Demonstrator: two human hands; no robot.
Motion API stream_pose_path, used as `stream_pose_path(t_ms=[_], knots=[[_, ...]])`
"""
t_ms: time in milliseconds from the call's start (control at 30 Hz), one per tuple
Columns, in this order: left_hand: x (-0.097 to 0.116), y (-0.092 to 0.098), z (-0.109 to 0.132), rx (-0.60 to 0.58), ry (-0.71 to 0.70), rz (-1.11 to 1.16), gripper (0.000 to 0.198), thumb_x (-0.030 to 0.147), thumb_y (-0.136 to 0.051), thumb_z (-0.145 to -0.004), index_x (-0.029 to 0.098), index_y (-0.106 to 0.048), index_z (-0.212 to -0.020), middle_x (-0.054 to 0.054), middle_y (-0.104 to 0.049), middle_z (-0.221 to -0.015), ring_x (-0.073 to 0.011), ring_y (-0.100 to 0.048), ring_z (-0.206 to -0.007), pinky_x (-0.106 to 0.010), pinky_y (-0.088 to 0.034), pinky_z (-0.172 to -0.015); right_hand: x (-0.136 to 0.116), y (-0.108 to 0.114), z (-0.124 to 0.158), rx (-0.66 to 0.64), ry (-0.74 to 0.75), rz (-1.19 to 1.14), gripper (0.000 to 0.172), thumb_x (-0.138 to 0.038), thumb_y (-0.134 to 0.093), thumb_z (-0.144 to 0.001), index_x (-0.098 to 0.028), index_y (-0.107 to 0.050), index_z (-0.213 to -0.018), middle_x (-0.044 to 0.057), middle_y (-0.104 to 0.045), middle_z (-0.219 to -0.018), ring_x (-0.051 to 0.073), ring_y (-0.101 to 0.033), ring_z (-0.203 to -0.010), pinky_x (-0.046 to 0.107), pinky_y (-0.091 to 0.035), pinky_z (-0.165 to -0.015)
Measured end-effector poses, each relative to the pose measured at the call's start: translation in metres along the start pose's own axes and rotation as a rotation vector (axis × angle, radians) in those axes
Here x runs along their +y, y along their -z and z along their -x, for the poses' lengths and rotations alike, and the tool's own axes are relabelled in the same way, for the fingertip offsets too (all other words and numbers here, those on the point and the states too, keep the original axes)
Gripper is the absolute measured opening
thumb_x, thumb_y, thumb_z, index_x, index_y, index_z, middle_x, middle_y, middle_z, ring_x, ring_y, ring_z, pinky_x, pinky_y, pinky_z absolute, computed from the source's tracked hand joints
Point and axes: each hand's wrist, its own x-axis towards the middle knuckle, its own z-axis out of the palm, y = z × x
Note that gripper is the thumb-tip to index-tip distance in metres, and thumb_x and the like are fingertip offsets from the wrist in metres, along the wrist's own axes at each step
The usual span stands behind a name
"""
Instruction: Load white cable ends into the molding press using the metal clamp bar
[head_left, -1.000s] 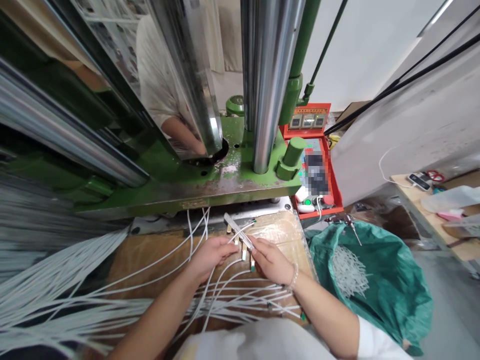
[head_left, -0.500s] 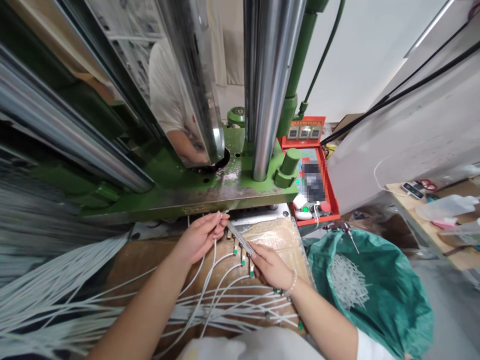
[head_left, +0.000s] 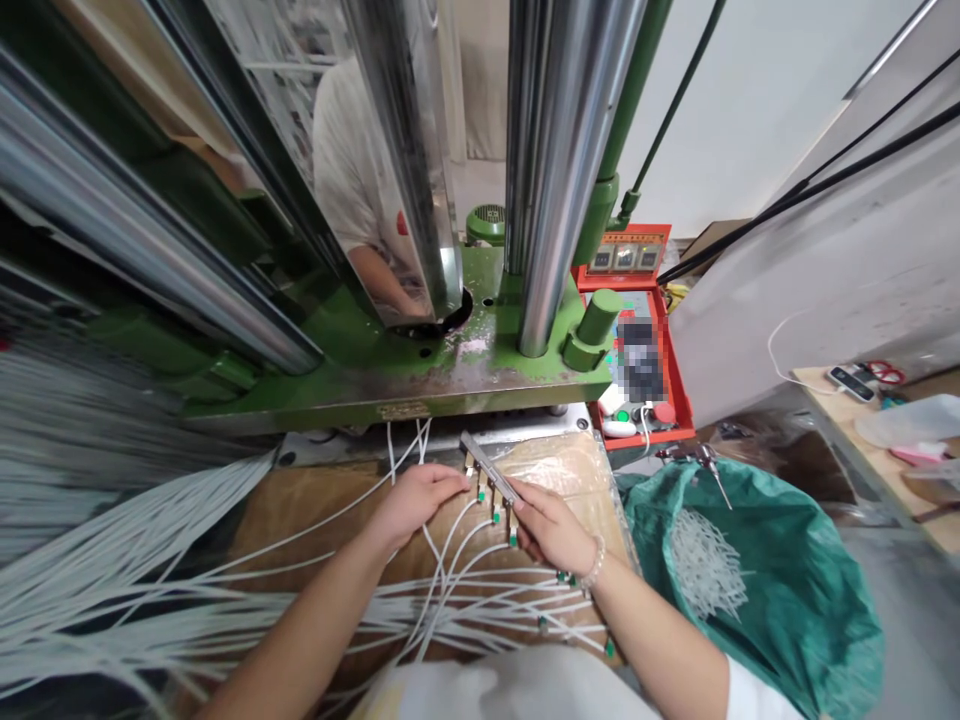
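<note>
My right hand point(head_left: 553, 528) grips one end of a narrow metal bar point(head_left: 490, 470), held at a slant above the cardboard. Several cable connectors with green ends stand along the bar's lower side, one of them a green-tipped connector point(head_left: 496, 514), each trailing a white cable. My left hand point(head_left: 420, 505) is closed by the bar's far end, thumb and finger pinched at the uppermost cable connector point(head_left: 470, 472). The fingertips partly cover that connector. Behind my left hand, a few white cables point(head_left: 391, 440) run up under the front edge of the green press point(head_left: 352, 405).
Bundles of white cables point(head_left: 187, 510) spread over the cardboard point(head_left: 300, 490) from the left. At right are an open red control box point(head_left: 684, 400) and a green sack point(head_left: 810, 590) holding white plastic pieces point(head_left: 705, 560). Tall steel columns point(head_left: 570, 180) rise from the press.
My left hand has come away from the press edge, down to the connector at the bar's far end. My right hand still grips the bar. The view has shifted slightly.
</note>
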Motion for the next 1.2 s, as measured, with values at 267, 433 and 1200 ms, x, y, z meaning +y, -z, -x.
stream_pose_path(t_ms=[267, 433, 1200], knots=[[-0.002, -0.005, -0.001, 0.074, -0.232, -0.297, 0.029, 0.04, -0.052, -0.076, 0.017, -0.067, -0.068, -0.007, -0.068, -0.074, -0.0222, -0.06, -0.073, -0.032, -0.046, -0.072, 0.003, -0.004, 0.004, 0.054, 0.184, 0.388, 0.043, -0.04, -0.037, -0.096, -0.018, -0.052, -0.13, 0.006, -0.057, -0.088, 0.014, -0.057, -0.064, 0.03, -0.051, -0.061], [-0.009, 0.026, 0.004, 0.407, -0.424, -0.609, 0.042, 0.041, -0.054, -0.078, 0.012, -0.062, -0.107, -0.02, -0.053, -0.121, -0.0396, -0.039, -0.119, -0.055, -0.023, -0.104, -0.026, 0.031, 0.013, 0.176, 0.275, 0.711, 0.023, -0.031, -0.045, -0.091, -0.026, -0.066, -0.099, 0.005, -0.065, -0.083, 0.024, -0.059, -0.084, 0.042, -0.048, -0.082], [-0.018, 0.048, -0.015, 0.303, -0.204, -0.563, 0.017, 0.03, -0.034, -0.081, 0.02, -0.048, -0.083, -0.01, -0.062, -0.085, -0.0237, -0.063, -0.078, -0.033, -0.047, -0.071, -0.01, 0.067, 0.018, 0.5, 0.191, 0.541, 0.016, -0.022, -0.042, -0.082, -0.018, -0.058, -0.084, 0.005, -0.063, -0.085, 0.019, -0.058, -0.083, 0.033, -0.046, -0.08]])
